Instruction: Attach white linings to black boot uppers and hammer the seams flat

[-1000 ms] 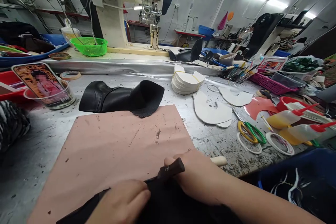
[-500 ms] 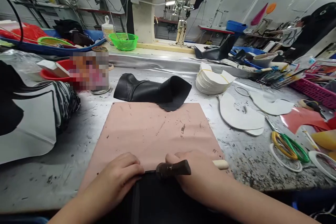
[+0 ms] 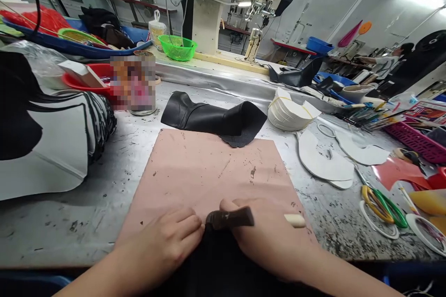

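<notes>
Bare pink mat ahead of both hands, open lane up to the black boot, which lies across the far edge and blocks straight through. Left: bare table strip between mat and the tall stack of pieces, passable. Right: narrow strip, then flat white cutouts and scissors, low; bundled white stack stands higher behind. Hammer plugs the gap between left hand and right hand.

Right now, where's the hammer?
The hammer is low centre in the head view, in the right hand, its head just right of the left hand.
</notes>
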{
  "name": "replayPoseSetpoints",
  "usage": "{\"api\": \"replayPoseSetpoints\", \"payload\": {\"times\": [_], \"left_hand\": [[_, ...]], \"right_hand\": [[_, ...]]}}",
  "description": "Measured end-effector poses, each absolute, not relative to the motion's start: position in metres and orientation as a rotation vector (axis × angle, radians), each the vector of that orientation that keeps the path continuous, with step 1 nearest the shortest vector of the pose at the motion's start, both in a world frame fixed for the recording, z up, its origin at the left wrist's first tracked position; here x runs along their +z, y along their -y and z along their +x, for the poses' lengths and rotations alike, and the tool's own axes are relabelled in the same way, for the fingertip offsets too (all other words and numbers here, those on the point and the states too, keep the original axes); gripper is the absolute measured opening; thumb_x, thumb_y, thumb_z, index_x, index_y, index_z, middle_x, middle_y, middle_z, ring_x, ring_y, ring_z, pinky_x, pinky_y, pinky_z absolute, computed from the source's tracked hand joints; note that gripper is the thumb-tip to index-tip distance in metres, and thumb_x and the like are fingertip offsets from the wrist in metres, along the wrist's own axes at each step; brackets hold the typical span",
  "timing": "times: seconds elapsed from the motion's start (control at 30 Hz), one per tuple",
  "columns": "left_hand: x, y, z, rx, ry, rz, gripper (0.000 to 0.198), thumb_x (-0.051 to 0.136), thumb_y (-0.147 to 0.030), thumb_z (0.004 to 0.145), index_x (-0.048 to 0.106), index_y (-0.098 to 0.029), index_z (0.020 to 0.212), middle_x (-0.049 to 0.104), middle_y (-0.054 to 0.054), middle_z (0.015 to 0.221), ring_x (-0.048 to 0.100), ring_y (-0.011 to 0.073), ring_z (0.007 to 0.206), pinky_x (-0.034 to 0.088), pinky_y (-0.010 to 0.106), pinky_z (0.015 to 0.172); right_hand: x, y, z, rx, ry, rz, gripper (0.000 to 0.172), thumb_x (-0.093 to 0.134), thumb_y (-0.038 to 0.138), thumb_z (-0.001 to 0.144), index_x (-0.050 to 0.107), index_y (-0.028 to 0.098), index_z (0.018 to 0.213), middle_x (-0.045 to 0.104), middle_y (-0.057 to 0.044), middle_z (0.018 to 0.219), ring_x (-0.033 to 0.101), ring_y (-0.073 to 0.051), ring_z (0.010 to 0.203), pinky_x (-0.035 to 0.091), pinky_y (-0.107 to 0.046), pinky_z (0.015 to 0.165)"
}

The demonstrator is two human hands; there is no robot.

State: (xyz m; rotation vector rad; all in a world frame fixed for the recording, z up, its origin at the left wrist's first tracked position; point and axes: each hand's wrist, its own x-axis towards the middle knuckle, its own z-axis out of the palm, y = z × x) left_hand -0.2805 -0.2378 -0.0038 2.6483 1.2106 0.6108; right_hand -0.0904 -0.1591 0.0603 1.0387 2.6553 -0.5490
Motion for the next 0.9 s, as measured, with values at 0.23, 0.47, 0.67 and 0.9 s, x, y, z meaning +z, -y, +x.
{"api": "replayPoseSetpoints", "payload": {"times": [0.23, 0.47, 0.67, 0.9], "left_hand": [[-0.009, 0.236, -0.293, 0.717, -1.267, 2.306, 0.020, 0.044, -0.006, 0.085, 0.057, -0.021, 0.085, 0.059, 0.001, 0.082, 0.051, 0.0151, 0.079, 0.040, 0.026, 0.070], [-0.017, 0.246, -0.288, 0.772, -1.288, 2.595, 0.026, 0.035, -0.006, 0.089, 0.058, -0.016, 0.086, 0.058, 0.004, 0.081, 0.050, 0.0168, 0.074, 0.040, 0.030, 0.067], [-0.013, 0.246, -0.288, 0.793, -1.274, 2.635, 0.026, 0.034, -0.009, 0.090, 0.058, -0.018, 0.086, 0.058, 0.004, 0.077, 0.052, 0.0168, 0.073, 0.044, 0.028, 0.068], [-0.014, 0.249, -0.287, 0.769, -1.273, 2.606, 0.028, 0.032, -0.007, 0.091, 0.057, -0.016, 0.084, 0.059, 0.004, 0.078, 0.051, 0.0171, 0.072, 0.043, 0.030, 0.067]], "right_hand": [[0.051, 0.163, -0.088, -0.574, -2.686, 1.014, 0.020, 0.044, 0.002, 0.076, 0.054, 0.019, 0.078, 0.060, 0.001, 0.069, 0.045, -0.012, 0.056, 0.018, -0.026, 0.047], [0.049, 0.167, -0.088, -0.734, -2.773, 1.146, 0.018, 0.043, 0.004, 0.081, 0.051, 0.019, 0.075, 0.059, 0.002, 0.069, 0.046, -0.011, 0.056, 0.022, -0.023, 0.048], [0.050, 0.167, -0.088, -0.667, -2.788, 1.081, 0.019, 0.042, 0.004, 0.079, 0.054, 0.019, 0.075, 0.060, 0.001, 0.068, 0.047, -0.012, 0.056, 0.022, -0.024, 0.049], [0.062, 0.165, -0.096, -0.600, -2.704, 0.927, 0.015, 0.048, 0.006, 0.079, 0.056, 0.019, 0.079, 0.059, 0.000, 0.068, 0.047, -0.013, 0.057, 0.021, -0.024, 0.050]]}}
